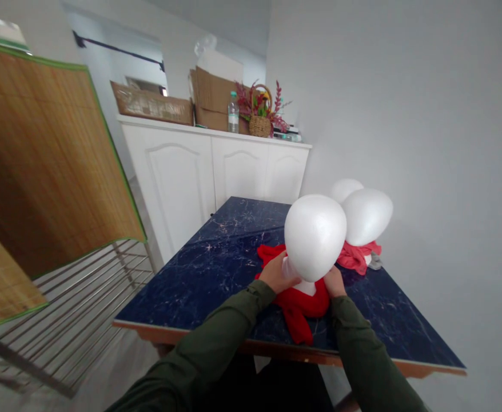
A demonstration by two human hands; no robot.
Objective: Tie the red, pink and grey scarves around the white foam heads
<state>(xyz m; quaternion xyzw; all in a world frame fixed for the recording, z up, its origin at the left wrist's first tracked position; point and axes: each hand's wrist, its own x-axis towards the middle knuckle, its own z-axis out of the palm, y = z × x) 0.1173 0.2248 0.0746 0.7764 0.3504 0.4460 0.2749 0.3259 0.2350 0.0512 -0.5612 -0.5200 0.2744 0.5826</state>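
White head [315, 237]: tops a red garment [305, 312] on the bench [208, 269], toward 5 o'clock; probably steadied from both sides because it looks top-heavy.
Left hand [278, 275]: at the head's 8 o'clock, thumb and fingers closed about a pale piece [288, 267].
Right hand [335, 281]: 5 o'clock, against the garment; fingertips hidden (the head blocks them), spread unclear.
Other heads [368, 217]: 2 o'clock, above pink cloth [356, 258], seemingly leaving elbow room.

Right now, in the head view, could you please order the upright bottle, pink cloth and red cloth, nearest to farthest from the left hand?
1. Red cloth: against the left hand.
2. Pink cloth: right side of the table.
3. Upright bottle: on the cabinet.
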